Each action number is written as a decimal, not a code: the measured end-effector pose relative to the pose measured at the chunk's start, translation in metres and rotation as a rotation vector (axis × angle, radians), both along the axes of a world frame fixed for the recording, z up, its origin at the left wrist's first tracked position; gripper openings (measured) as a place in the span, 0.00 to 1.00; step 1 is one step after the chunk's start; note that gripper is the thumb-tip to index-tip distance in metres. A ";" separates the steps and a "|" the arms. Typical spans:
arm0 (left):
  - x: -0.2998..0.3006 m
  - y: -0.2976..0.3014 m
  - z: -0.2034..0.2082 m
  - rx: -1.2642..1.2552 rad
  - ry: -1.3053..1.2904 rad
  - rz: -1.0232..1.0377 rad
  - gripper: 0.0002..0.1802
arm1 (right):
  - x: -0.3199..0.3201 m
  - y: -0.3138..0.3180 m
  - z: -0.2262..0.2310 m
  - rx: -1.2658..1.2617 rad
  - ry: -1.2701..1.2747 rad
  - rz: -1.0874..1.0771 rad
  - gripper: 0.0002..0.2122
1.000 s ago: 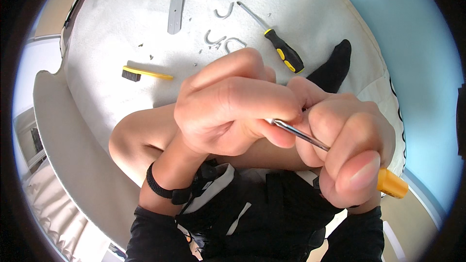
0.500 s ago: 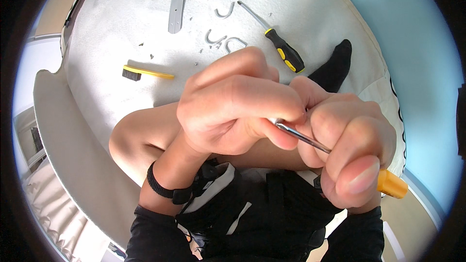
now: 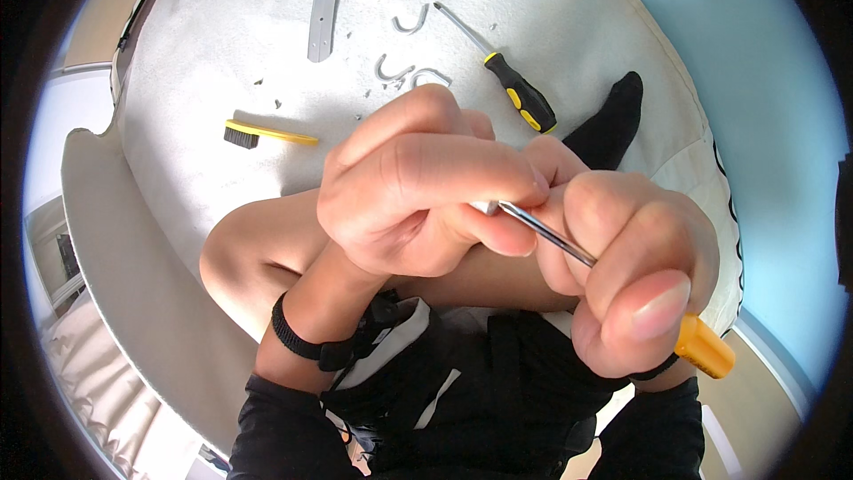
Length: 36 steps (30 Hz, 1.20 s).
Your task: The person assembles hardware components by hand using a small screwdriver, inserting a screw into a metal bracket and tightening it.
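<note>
Right grip (image 3: 633,258): one hand, fingers curled round one slim screwdriver (image 3: 555,242), its yellow handle end jutting out behind.
Left grip (image 3: 413,191): one hand, thumb and finger pinching one small pale piece (image 3: 486,207), mostly hidden, at the screwdriver's tip; contact there unclear.
Brush (image 3: 275,135): one, yellow-handled, beyond the left grip and to its left.
Larger screwdriver (image 3: 522,100): one, black and yellow, beyond where the grips meet.
Hooks (image 3: 411,29): three visible, silver, beyond the left grip.
Strip (image 3: 325,9): one, drilled metal, farthest from both grips.
</note>
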<state>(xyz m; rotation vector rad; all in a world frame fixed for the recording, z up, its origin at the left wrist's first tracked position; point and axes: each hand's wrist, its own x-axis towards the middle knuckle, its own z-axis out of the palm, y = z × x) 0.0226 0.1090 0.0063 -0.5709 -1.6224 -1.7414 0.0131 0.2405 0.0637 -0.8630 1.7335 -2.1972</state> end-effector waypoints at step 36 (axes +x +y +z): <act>-0.001 0.000 -0.006 -0.021 0.022 0.069 0.13 | -0.002 0.003 0.000 0.070 -0.093 0.015 0.19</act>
